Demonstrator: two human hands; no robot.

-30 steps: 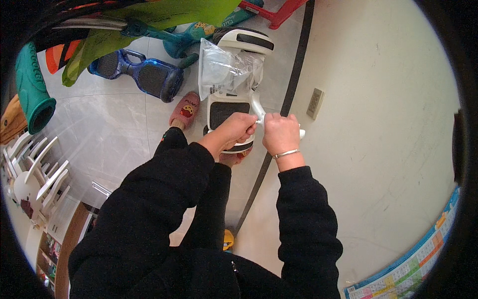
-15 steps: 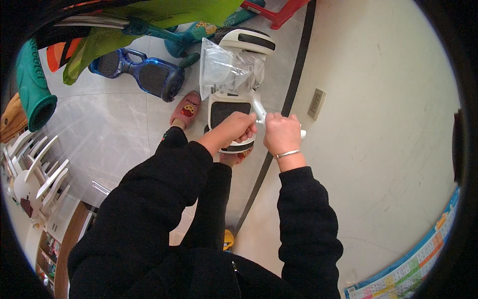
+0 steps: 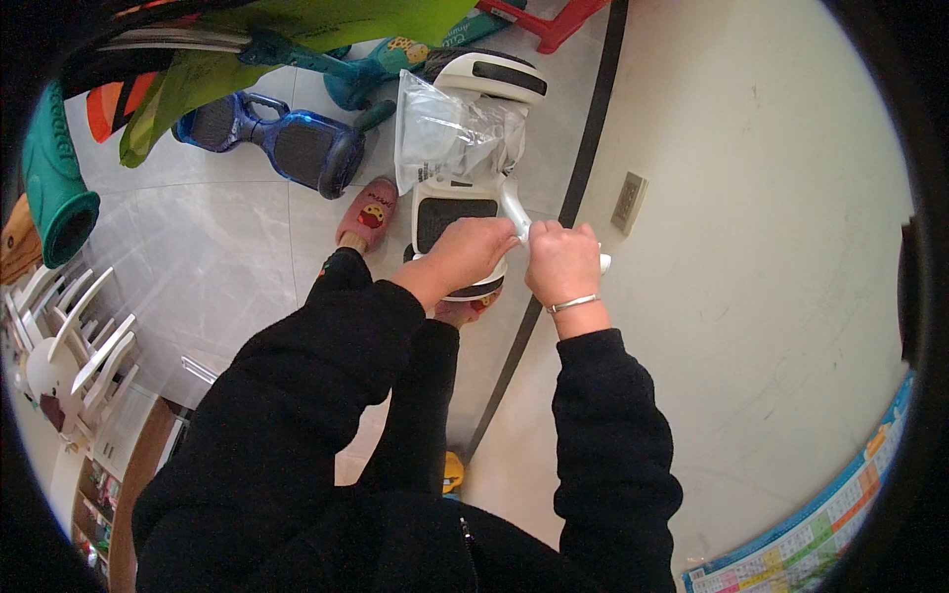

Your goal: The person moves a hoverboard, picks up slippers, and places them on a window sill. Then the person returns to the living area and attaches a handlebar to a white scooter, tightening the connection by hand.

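A white self-balancing scooter [image 3: 476, 190] with black foot pads stands on the tiled floor in front of me. From it rises a curved white bar [image 3: 513, 203]. My right hand [image 3: 562, 259] is wrapped round the upper part of this bar, whose white end sticks out past the hand. Close to its left, my left hand [image 3: 473, 249] is closed, with thumb and fingertips pressed together against the bar. What those fingertips pinch, if anything, is hidden. A clear plastic bag [image 3: 450, 133] with pale contents lies over the scooter's middle.
A blue hoverboard [image 3: 277, 143] lies on the floor at the left. Green scooter parts [image 3: 371, 74] and a lime-green cloth [image 3: 386, 22] crowd the top left. The wall [image 3: 751, 247] with a socket plate [image 3: 629, 204] rises close on the right. White chairs [image 3: 94, 341] stand far left.
My left hand has moved slightly right, from just beside the white bar to touching it, and its fingers have turned inward. The right hand keeps its grip, with a very slight shift.
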